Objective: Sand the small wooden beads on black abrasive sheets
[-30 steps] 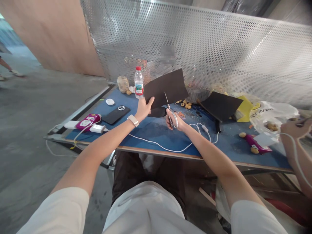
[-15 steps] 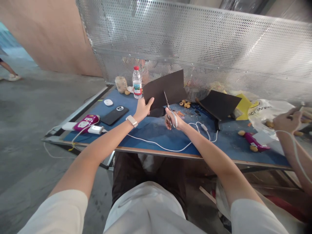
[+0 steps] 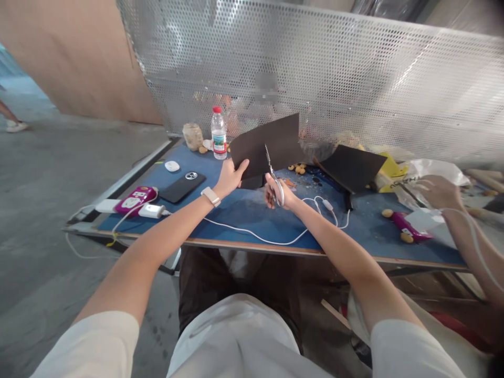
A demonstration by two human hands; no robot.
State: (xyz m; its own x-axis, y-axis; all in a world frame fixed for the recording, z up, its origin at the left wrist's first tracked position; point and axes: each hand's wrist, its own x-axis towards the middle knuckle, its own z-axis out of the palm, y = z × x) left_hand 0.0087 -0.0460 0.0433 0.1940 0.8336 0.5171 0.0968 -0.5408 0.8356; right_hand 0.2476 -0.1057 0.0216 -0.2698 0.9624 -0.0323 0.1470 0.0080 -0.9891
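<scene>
A sheet of black paper (image 3: 281, 137) is held up above the blue table (image 3: 236, 218). My left hand (image 3: 231, 177) grips its lower left part, thumb on the near face. In my right hand (image 3: 280, 193) are scissors (image 3: 270, 160) with light grey handles, my fingers closed round the loops. The scissors' blades point up and lie against the paper near its middle. Part of the paper's lower edge hangs behind the hands.
Left on the table are a phone (image 3: 183, 187), a white case (image 3: 172, 166), a purple power strip (image 3: 134, 199) and a water bottle (image 3: 219, 134). Another black sheet (image 3: 352, 165) lies right. A white cable (image 3: 252, 231) crosses the front. A co-worker's hand (image 3: 439, 191) is at far right.
The scissors stay at the paper, their handles slightly shifted. The co-worker's hand has moved left, toward the white plastic bag. The whole view has shifted a little.
</scene>
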